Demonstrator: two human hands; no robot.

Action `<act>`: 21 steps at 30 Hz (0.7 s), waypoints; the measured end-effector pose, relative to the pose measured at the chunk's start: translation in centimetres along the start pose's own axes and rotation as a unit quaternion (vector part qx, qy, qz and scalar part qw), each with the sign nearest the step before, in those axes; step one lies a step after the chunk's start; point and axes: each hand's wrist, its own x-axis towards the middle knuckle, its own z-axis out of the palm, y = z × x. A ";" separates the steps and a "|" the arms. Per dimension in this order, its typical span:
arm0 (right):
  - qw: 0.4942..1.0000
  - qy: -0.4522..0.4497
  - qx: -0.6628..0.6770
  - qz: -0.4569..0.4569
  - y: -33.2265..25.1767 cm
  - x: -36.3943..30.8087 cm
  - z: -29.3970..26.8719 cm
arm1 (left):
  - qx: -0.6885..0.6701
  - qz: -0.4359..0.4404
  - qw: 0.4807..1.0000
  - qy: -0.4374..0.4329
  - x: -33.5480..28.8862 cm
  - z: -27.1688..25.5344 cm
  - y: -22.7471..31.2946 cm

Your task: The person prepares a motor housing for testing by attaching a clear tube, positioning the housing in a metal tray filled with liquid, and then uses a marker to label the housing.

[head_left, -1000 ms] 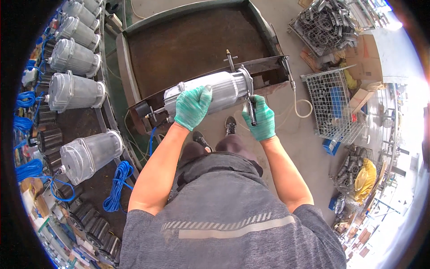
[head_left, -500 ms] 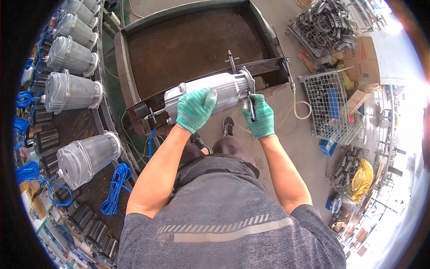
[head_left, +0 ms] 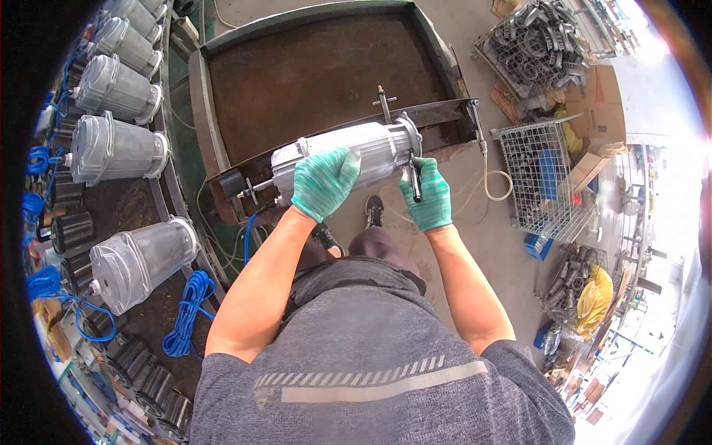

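Note:
A silver ribbed cylindrical motor or pump housing [head_left: 377,141] lies on its side across the near edge of a metal bench. My left hand [head_left: 323,182], in a green glove, is wrapped over the housing's left-hand part and grips it. At the right end is a round flange [head_left: 407,132]. Just below that flange my right hand [head_left: 429,194], also gloved in green, closes around a short dark rod-like tool [head_left: 416,182]. The tool's upper end meets the flange edge, and its exact kind is not clear. A blue cable [head_left: 248,236] runs from the housing's left end.
The rusty bench tray [head_left: 319,74] stretches beyond the housing. A clamp-like fitting with a brass tip [head_left: 383,98] stands behind it. Several similar housings [head_left: 141,259] line a rack on the left with coiled blue cables [head_left: 189,315]. Wire baskets [head_left: 545,178] of parts stand right.
The whole view has shifted slightly. Both hands keep their grip on the housing and the tool, with no clear movement relative to them.

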 end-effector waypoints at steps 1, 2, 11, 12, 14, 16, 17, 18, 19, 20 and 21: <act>1.000 0.003 0.004 0.001 0.0 0.0 0.0 | 0.001 -0.001 1.000 0.000 0.0 0.0 0.0; 1.000 0.001 0.002 0.003 0.0 0.1 0.1 | 0.002 -0.002 1.000 0.000 0.0 0.0 0.0; 0.999 0.003 0.023 0.040 -1.3 -0.2 -1.1 | -0.010 -0.003 1.000 0.003 -0.1 0.1 -0.1; 0.998 0.000 0.033 0.050 -1.8 -0.6 -1.9 | -0.011 -0.003 1.000 0.003 -0.1 0.1 -0.2; 0.996 0.006 0.053 0.076 -2.3 -1.6 -2.7 | -0.009 -0.005 1.000 0.003 -0.1 0.0 -0.1; 0.986 -0.004 0.127 0.111 -2.7 -2.7 -3.5 | -0.011 -0.006 1.000 0.004 -0.2 0.1 0.0; 0.978 -0.009 0.165 0.127 -3.0 -3.1 -4.0 | -0.012 -0.007 1.000 0.006 -0.2 0.1 0.1; 0.956 -0.004 0.252 0.147 -3.7 -3.7 -4.3 | -0.014 -0.008 1.000 0.009 -0.2 0.1 0.1; 0.944 -0.020 0.289 0.158 -4.2 -4.1 -4.8 | -0.037 -0.021 0.999 0.006 -0.1 0.0 0.2; 0.929 -0.039 0.327 0.169 -4.7 -4.5 -5.2 | -0.057 -0.037 0.998 0.004 -0.3 -0.2 0.2; 0.912 -0.056 0.365 0.179 -5.5 -4.6 -5.8 | -0.078 -0.050 0.996 0.001 -0.2 -0.4 0.3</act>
